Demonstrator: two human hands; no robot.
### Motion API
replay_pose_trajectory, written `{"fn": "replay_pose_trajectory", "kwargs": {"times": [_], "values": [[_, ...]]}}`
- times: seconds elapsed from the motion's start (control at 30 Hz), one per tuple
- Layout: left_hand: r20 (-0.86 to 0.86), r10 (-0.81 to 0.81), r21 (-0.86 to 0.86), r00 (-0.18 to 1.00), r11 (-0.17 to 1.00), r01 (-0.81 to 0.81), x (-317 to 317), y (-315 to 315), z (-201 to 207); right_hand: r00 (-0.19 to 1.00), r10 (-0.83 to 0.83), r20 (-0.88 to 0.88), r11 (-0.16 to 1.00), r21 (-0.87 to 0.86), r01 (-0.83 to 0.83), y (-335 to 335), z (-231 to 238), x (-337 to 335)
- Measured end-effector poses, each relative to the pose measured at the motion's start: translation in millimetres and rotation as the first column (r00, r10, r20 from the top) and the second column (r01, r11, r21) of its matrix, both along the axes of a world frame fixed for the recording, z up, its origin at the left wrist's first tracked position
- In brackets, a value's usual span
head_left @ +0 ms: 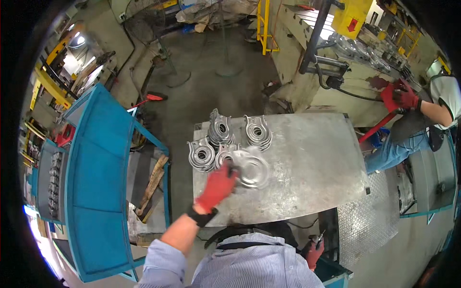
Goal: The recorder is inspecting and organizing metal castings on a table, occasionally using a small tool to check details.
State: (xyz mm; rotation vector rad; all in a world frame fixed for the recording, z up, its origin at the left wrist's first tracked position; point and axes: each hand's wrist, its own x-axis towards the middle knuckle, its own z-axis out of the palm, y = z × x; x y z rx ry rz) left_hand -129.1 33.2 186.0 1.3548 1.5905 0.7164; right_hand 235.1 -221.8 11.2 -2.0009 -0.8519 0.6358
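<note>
My left hand (pixel 217 186), in a red glove with a black wrist strap, reaches over the metal table (pixel 307 168). Its fingers close on the left edge of a round stamped metal part (pixel 254 170), which is smeared by motion. Around it stand stacks of similar ringed metal parts: a left stack (pixel 201 156), a back stack (pixel 221 128), a right stack (pixel 259 132) and one (pixel 225 154) partly hidden by my hand. Low beside my right side, below the table's front edge, my red-gloved right hand (pixel 314 253) is closed around a slim pointed tool (pixel 321 236), its exact kind unclear.
A blue metal chute (pixel 101 177) stands at left, with a wooden piece (pixel 153 185) beside it. At right, a co-worker's red-gloved hand (pixel 407 96) is near a large press (pixel 326 86). A chequered metal plate (pixel 367 216) covers the floor right of the table.
</note>
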Motion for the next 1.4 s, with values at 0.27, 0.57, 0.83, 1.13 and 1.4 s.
{"fn": "replay_pose_trajectory", "kwargs": {"times": [0.27, 0.57, 0.83, 1.13, 1.4], "values": [[-0.372, 0.201, 0.291, 0.906, 0.952, -0.092, -147.1, 58.8, -49.4, 0.988, 0.04, -0.146, 0.998, 0.048, -0.033, 12.3, -2.0, -12.5], [-0.761, 0.151, 0.226, 0.632, 0.973, 0.04, -198.2, 87.9, -123.4, 0.986, -0.009, 0.165, 0.994, 0.104, -0.008, 33.9, 19.8, -32.0], [-0.801, 0.33, 0.444, 0.5, 0.887, 0.126, -109.5, 95.9, 5.1, 0.999, 0.0, 0.034, 1.0, -0.002, 0.0, 33.6, 48.3, -31.6], [-0.574, -0.016, 0.617, 0.819, 0.649, 0.445, 146.2, 156.9, 143.2, 0.997, -0.012, -0.075, 0.999, -0.031, 0.009, 39.7, 66.2, 25.8], [-0.574, -0.298, 0.609, 0.763, 0.467, 0.641, 338.2, 265.3, 181.9, 0.986, -0.156, -0.064, 0.988, -0.002, 0.156, 20.3, 43.9, 101.7]]}}
